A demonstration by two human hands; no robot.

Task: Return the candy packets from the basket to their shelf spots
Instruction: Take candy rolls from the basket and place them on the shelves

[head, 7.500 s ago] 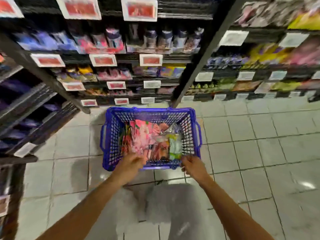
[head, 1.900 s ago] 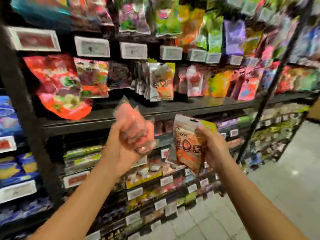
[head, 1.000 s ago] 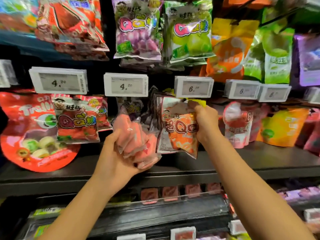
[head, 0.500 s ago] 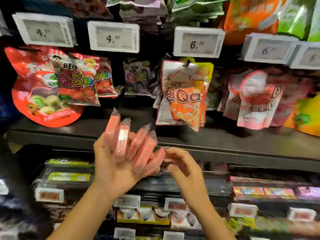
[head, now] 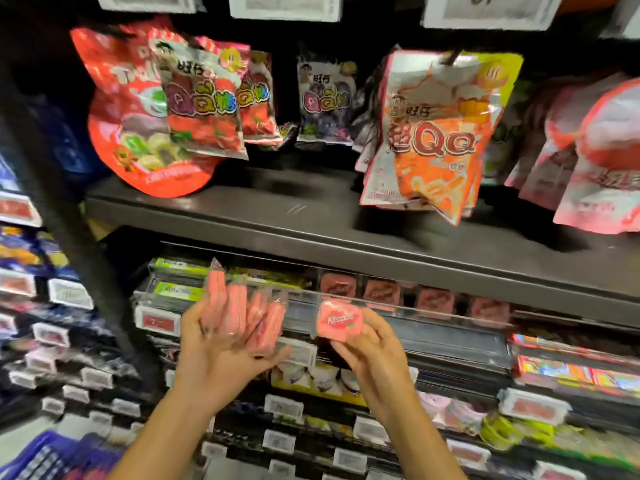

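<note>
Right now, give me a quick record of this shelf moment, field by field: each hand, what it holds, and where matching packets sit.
left hand: holds a fan of pink stick packets
right hand: pinches one small pink packet, face toward the camera
matching stock: row of pink packets behind the clear shelf rail, just above the right hand
hanging above: orange QQ bag on its peg
basket: blue, lower left corner, contents blurred
</note>
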